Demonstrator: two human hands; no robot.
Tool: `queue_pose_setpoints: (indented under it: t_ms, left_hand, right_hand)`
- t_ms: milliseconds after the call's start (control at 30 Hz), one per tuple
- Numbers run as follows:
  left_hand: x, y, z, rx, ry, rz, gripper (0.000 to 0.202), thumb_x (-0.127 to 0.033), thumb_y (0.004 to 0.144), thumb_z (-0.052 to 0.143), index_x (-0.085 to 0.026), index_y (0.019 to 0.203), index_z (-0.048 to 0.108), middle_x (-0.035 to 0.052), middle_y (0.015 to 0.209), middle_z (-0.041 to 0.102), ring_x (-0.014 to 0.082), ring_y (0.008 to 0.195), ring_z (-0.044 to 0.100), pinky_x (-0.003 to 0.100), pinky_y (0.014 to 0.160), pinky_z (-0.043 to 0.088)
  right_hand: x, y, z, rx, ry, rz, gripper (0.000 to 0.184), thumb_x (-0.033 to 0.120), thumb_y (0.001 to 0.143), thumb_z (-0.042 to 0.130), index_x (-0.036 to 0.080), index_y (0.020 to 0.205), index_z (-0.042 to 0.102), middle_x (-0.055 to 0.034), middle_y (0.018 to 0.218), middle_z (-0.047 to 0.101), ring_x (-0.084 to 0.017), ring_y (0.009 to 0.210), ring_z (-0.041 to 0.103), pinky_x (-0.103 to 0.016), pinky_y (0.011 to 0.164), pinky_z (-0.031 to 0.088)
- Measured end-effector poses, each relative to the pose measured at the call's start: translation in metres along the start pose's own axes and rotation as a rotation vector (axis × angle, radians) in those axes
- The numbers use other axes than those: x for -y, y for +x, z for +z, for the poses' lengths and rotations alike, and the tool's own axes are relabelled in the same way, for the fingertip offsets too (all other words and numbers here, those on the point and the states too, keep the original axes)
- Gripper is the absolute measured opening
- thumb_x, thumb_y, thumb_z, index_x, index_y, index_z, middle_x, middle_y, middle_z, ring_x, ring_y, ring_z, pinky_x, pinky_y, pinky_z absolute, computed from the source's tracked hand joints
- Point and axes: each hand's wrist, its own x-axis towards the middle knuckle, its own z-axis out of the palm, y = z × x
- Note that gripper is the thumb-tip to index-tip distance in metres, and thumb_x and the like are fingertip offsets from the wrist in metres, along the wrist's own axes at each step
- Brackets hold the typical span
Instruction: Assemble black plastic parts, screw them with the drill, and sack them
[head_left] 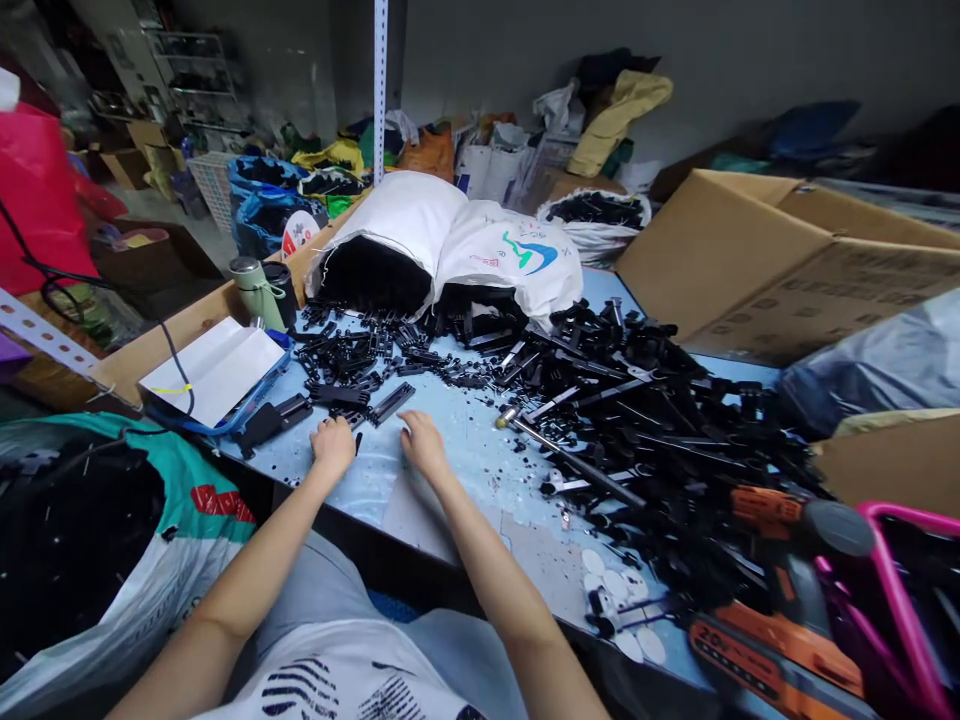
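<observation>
My left hand [332,444] rests on the light blue table [480,470] with its fingers curled in; what they hold, if anything, is hidden. A small dark piece lies just right of it. My right hand [422,440] lies a little to the right, fingers bent down onto the table near a flat black plastic strip [391,402]. Beyond both hands lies a scatter of small black plastic parts [360,355]. A large heap of longer black parts [645,410] fills the table's right side.
Two white sacks [450,240] lie open at the back of the table, spilling black parts. A white box [214,368] and two cups [262,290] stand at the left. An orange cordless drill [780,590] lies at the right. Cardboard boxes [772,260] stand beyond.
</observation>
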Motion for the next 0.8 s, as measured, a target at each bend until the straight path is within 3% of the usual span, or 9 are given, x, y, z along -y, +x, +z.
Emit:
queue_pose_setpoints:
  t_ms: [100,167,233,333,400,467,600,700,800]
  left_hand:
    - [0.013,0.001,0.005,-0.037,-0.058,0.048,0.023,-0.021,0.083,0.048,-0.008,0.099,0.059,0.0196,0.104,0.060,0.0315,0.103,0.055,0.041,0.085,0.044]
    - [0.018,0.001,0.002,-0.160,-0.187,0.114,0.021,-0.025,0.083,0.051,-0.012,0.097,0.059,0.0163,0.103,0.060,0.0297,0.105,0.054,0.040,0.090,0.043]
    - [0.018,-0.003,-0.003,-0.330,-0.387,0.193,0.021,-0.028,0.084,0.052,-0.015,0.100,0.057,0.0132,0.106,0.060,0.0263,0.108,0.053,0.038,0.095,0.041]
    - [0.007,-0.018,-0.008,-0.438,-0.687,0.345,0.022,-0.032,0.087,0.049,-0.019,0.104,0.053,0.0093,0.103,0.061,0.0214,0.102,0.057,0.034,0.091,0.044]
    - [-0.006,-0.031,-0.008,-0.373,-0.802,0.445,0.022,-0.034,0.088,0.049,-0.020,0.104,0.053,0.0076,0.098,0.062,0.0199,0.094,0.060,0.032,0.085,0.046]
    - [-0.020,-0.041,-0.006,-0.278,-0.857,0.512,0.022,-0.032,0.089,0.047,-0.020,0.106,0.052,0.0074,0.097,0.062,0.0194,0.092,0.060,0.032,0.083,0.047]
    - [-0.043,-0.052,-0.001,-0.064,-0.905,0.553,0.025,-0.029,0.090,0.043,-0.019,0.112,0.051,0.0092,0.105,0.060,0.0202,0.098,0.058,0.033,0.085,0.047]
    - [-0.052,-0.056,-0.003,0.146,-0.914,0.583,0.024,-0.031,0.086,0.052,-0.020,0.107,0.054,0.0067,0.100,0.062,0.0194,0.091,0.060,0.031,0.079,0.048]
    - [-0.058,-0.057,-0.009,0.201,-0.854,0.616,0.020,-0.032,0.078,0.063,-0.019,0.094,0.059,0.0051,0.091,0.063,0.0200,0.086,0.060,0.031,0.077,0.047]
  right_hand:
    - [0.002,0.051,-0.001,0.160,-0.235,-0.172,0.059,0.002,0.075,0.046,0.016,0.132,0.046,-0.0110,0.140,0.043,-0.026,0.131,0.032,-0.045,0.105,0.027]
    - [0.003,0.071,-0.004,0.275,-0.272,-0.266,0.054,0.001,0.074,0.048,0.016,0.126,0.051,-0.0121,0.133,0.050,-0.027,0.128,0.036,-0.048,0.106,0.022]
    - [0.002,0.075,-0.013,0.309,-0.229,-0.308,0.042,0.004,0.073,0.051,0.016,0.113,0.058,-0.0121,0.118,0.060,-0.027,0.118,0.045,-0.047,0.103,0.026]
    - [-0.009,0.044,-0.033,0.133,0.028,-0.215,0.037,0.015,0.072,0.058,0.018,0.109,0.056,-0.0099,0.107,0.061,-0.024,0.103,0.053,-0.040,0.091,0.040]
    - [-0.023,0.003,-0.048,0.001,0.271,-0.096,0.045,0.025,0.073,0.060,0.020,0.116,0.048,-0.0079,0.103,0.060,-0.021,0.092,0.057,-0.036,0.081,0.047]
    - [-0.041,-0.045,-0.063,-0.060,0.375,0.011,0.054,0.033,0.072,0.063,0.022,0.122,0.043,-0.0079,0.103,0.059,-0.021,0.090,0.059,-0.036,0.080,0.049]
    - [-0.068,-0.122,-0.080,0.098,0.144,0.096,0.036,0.033,0.075,0.060,0.024,0.110,0.057,-0.0087,0.100,0.062,-0.024,0.095,0.059,-0.039,0.084,0.048]
    - [-0.062,-0.135,-0.072,0.143,-0.049,0.069,0.043,0.036,0.078,0.060,0.025,0.119,0.058,-0.0099,0.107,0.063,-0.027,0.103,0.056,-0.044,0.089,0.044]
    - [-0.045,-0.119,-0.054,0.073,0.018,0.069,0.044,0.041,0.084,0.055,0.026,0.125,0.055,-0.0101,0.110,0.063,-0.027,0.107,0.054,-0.047,0.094,0.041]
